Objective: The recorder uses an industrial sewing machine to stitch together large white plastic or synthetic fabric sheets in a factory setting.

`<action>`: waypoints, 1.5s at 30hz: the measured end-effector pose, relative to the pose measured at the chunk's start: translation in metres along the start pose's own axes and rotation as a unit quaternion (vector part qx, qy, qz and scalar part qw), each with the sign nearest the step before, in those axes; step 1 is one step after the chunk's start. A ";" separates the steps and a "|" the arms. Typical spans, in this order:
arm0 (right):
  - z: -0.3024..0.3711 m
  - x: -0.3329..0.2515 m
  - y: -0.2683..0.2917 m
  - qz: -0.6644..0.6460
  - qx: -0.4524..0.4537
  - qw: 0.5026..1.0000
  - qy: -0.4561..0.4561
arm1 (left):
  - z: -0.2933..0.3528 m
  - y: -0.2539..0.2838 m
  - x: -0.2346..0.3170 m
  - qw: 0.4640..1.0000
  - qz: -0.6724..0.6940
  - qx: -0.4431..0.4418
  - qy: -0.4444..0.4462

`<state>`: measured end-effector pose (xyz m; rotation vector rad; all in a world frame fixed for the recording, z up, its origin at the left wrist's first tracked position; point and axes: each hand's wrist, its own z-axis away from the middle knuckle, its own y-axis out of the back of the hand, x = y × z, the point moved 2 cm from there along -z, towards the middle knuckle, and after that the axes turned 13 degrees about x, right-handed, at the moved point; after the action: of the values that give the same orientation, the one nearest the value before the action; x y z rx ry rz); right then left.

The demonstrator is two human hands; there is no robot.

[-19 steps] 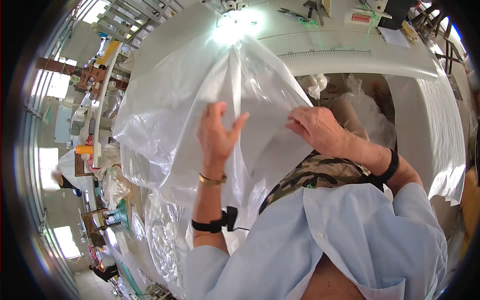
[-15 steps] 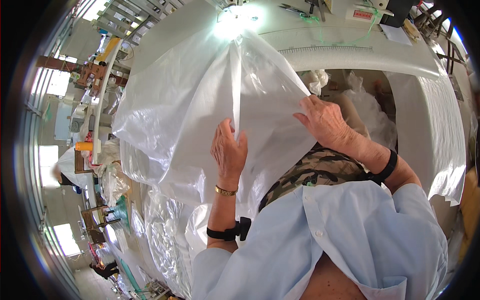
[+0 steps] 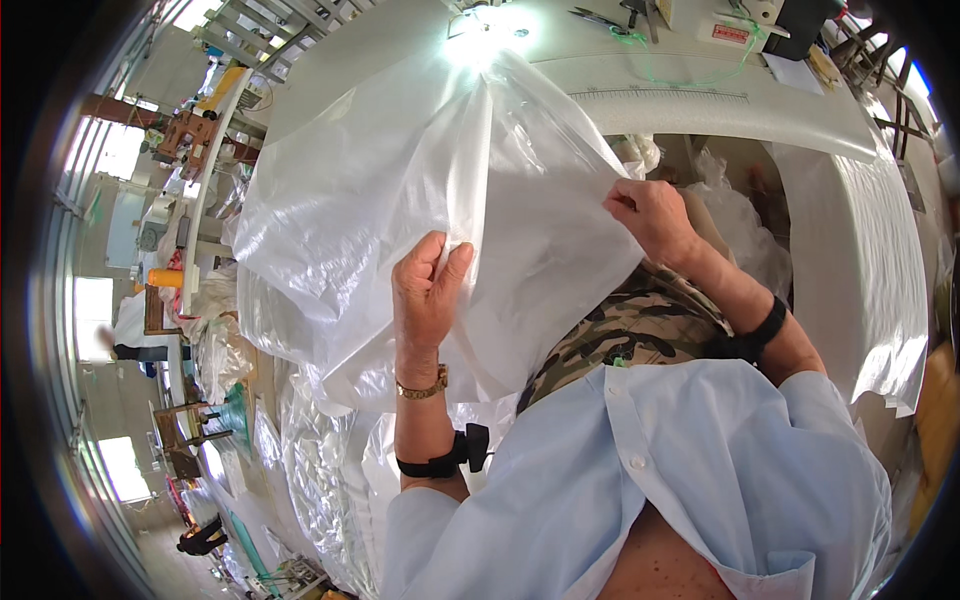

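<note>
A large translucent white plastic sheet drapes from a brightly lit machine head toward me, over the table edge and my lap. My left hand pinches a folded strip of it between thumb and fingers, near the middle. Its fold runs straight up from there to the light. At the sheet's right edge my right hand is closed, fingertips curled in on the edge. Glare hides the upper end of the sheet at the machine.
Scissors with green thread lie on the far tabletop, beside a white box-like part. A ruler scale runs along the table. Loose clear plastic lies in the opening at right. Crumpled sheeting fills the lower left.
My left hand has moved slightly left and closed on the fold, pulling it leftward. The right hand has curled its fingers closed at the sheet's right edge.
</note>
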<state>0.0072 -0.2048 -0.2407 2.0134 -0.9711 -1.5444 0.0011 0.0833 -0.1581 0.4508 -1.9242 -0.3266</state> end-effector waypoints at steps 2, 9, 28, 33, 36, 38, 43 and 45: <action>0.003 -0.031 0.012 -0.110 0.017 0.992 0.057 | 0.004 -0.002 -0.002 1.000 -0.018 -0.004 -0.014; 0.018 -0.081 0.042 -0.107 -0.076 0.990 0.048 | 0.011 -0.009 -0.008 0.998 -0.064 0.027 0.001; 0.035 -0.041 0.039 -0.095 -0.086 0.992 0.013 | 0.009 -0.011 -0.008 0.996 -0.066 0.032 -0.052; 0.029 -0.063 0.041 -0.204 -0.046 0.974 0.087 | 0.006 -0.015 0.007 0.998 -0.037 0.037 -0.026; 0.020 -0.088 0.045 -0.267 -0.086 0.955 0.091 | 0.003 -0.018 0.016 0.999 0.013 0.025 0.035; 0.015 -0.104 0.040 -0.292 -0.124 0.944 0.088 | 0.004 -0.018 0.019 0.999 0.034 0.002 0.007; 0.011 -0.124 0.022 -0.303 -0.214 0.928 0.039 | 0.008 -0.024 0.011 0.997 0.059 -0.021 0.037; 0.015 -0.127 0.018 -0.297 -0.213 0.930 0.038 | 0.009 -0.027 0.011 0.996 0.067 -0.023 0.055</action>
<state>-0.0294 -0.1210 -0.1492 2.1077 0.0465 -1.7517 -0.0065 0.0540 -0.1641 0.3008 -1.8256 -0.2523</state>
